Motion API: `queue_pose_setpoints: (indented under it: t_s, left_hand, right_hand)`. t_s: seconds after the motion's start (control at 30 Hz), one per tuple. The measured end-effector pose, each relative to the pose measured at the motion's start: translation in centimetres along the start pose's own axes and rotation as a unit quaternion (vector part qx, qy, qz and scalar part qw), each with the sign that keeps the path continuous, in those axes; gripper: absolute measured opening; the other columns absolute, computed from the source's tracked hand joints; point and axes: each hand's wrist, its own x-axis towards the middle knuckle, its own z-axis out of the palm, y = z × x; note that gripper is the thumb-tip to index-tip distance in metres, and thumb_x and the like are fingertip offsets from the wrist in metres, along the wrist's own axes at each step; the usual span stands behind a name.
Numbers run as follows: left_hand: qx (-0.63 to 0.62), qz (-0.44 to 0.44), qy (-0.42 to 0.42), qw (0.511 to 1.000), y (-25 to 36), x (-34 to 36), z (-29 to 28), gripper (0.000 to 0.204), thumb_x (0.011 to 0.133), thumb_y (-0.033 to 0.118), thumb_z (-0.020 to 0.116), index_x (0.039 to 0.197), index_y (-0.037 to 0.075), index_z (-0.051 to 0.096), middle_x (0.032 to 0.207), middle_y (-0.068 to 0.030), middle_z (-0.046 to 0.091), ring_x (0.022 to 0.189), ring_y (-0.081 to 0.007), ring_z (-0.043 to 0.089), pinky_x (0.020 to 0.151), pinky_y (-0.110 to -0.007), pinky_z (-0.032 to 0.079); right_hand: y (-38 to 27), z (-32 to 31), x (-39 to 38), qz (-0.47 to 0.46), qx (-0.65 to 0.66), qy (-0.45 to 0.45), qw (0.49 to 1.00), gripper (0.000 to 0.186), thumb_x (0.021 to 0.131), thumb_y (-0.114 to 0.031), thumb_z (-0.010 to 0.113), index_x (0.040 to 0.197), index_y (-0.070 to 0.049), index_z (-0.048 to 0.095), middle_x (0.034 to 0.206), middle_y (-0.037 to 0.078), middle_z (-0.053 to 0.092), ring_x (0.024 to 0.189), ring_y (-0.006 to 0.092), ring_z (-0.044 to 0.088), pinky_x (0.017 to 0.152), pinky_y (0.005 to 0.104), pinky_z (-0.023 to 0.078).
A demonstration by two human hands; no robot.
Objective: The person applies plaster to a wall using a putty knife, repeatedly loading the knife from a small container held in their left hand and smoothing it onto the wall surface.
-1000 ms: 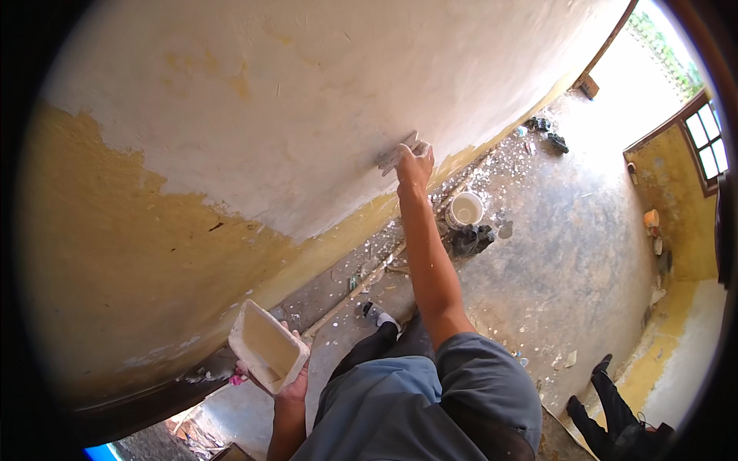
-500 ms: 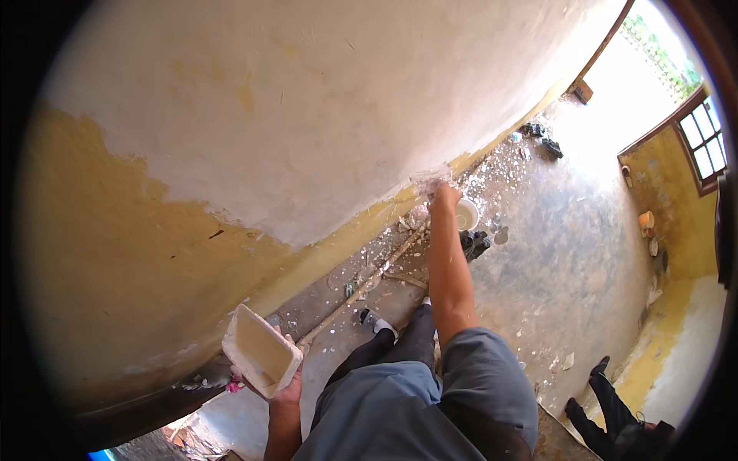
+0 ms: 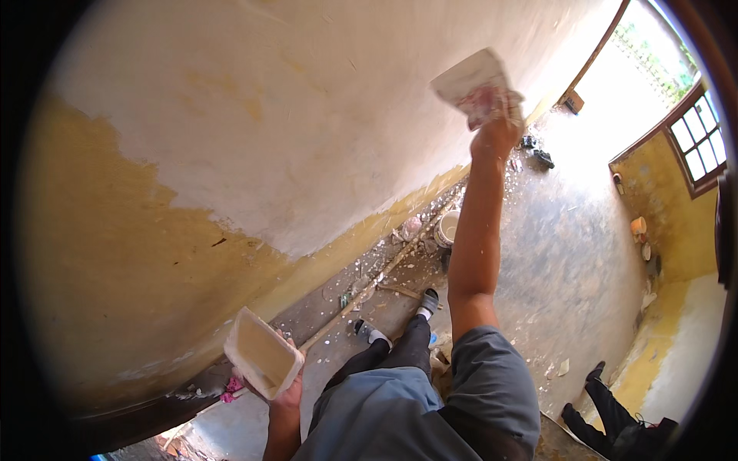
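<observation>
- Where the wall (image 3: 254,123) has been skimmed, a broad off-white coat is seen across its upper and far part, down to a ragged edge.
- A yellow band (image 3: 100,253) is left bare on the near left and along the foot of the wall, so the coating is judged roughly half done.
- A plastering trowel (image 3: 470,81) is gripped in the closed right hand (image 3: 496,127), raised against the coated area at the upper right.
- A shallow rectangular white tray (image 3: 261,363) is clasped from below by the left hand (image 3: 288,392), low and near, apart from the wall.
- A white bucket (image 3: 447,227) is stood on the spattered floor (image 3: 569,261), close to the wall's foot.
</observation>
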Motion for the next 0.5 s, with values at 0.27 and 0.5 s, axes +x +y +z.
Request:
queue_pose_setpoints:
  t_s: [0.27,0.5]
  left_hand:
    - [-0.014,-0.029,0.037,0.999,0.2,1.0,0.0,0.092,0.083,0.075,0.058,0.156,0.026,0.032,0.154,-0.0175,0.042,0.136,-0.0452,0.044,0.106,-0.069,0.038]
    - [0.037,-0.01,0.029,0.999,0.0,1.1,-0.5,0.09,0.084,0.075,0.057,0.156,0.025,0.033,0.151,-0.0174,0.045,0.135,-0.0453,0.046,0.104,-0.068,0.041]
  right_hand:
    - [-8.4,9.5,3.5,-0.589,-0.175,-0.144,0.776,0.026,0.078,0.005,0.066,0.099,-0.007,0.073,0.112,0.014,0.072,0.111,0.0371,0.064,0.097,0.049,0.048]
    - [3.4,1.4,1.7,-0.531,-0.442,-0.175,0.702,0.023,0.083,-0.011,0.072,0.105,-0.02,0.072,0.121,-0.002,0.067,0.122,0.0236,0.056,0.115,0.0597,0.021]
